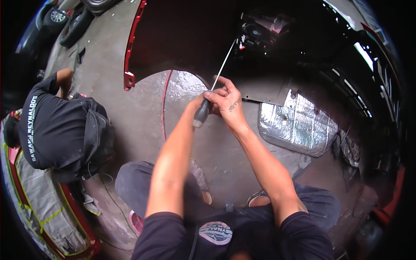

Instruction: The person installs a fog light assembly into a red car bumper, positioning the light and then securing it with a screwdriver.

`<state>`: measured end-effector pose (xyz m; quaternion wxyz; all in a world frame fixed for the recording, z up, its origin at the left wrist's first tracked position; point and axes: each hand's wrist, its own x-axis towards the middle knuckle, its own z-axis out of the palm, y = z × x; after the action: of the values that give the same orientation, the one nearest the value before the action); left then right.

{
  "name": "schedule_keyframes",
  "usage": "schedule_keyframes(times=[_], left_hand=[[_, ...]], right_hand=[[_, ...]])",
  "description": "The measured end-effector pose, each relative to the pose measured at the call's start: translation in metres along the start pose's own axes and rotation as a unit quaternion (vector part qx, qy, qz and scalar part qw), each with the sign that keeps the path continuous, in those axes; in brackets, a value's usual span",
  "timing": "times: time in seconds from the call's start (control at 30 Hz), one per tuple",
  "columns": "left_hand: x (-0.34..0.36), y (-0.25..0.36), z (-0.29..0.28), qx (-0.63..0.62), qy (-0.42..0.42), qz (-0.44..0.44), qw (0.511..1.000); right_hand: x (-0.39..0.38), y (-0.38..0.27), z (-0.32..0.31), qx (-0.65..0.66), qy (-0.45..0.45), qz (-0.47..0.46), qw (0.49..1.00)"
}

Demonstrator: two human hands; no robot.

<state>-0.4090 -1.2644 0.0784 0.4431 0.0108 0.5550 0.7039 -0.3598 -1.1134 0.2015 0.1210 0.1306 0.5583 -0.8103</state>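
Observation:
A long screwdriver (200, 116) with a dark handle and pale butt cap points up and away, its thin shaft reaching toward an opening in a dark, glossy panel (177, 39). My right hand (229, 104) grips it near the top of the handle, with a finger raised beside the shaft. My left hand (199, 102) is closed at the same handle, partly hidden behind it and my right hand. Whether the tip touches the panel I cannot tell.
A co-worker in a dark shirt (60, 130) bends at the left beside a masked red car part (43, 195). Silver insulation sheets (294, 130) lie under the panel. A red hose (163, 108) crosses the concrete floor. Tyres (69, 32) stand at upper left.

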Motion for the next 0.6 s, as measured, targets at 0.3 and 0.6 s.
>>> schedule_keyframes(times=[0.3,0.6], left_hand=[[-0.11,0.094,0.018,-0.058,0.013,-0.24,0.969],[-0.111,0.085,0.059,0.058,0.089,-0.034,0.994]], right_hand=[[0.016,0.012,-0.018,-0.043,0.0,-0.038,0.998],[0.035,0.014,-0.049,-0.107,0.028,-0.076,0.991]])
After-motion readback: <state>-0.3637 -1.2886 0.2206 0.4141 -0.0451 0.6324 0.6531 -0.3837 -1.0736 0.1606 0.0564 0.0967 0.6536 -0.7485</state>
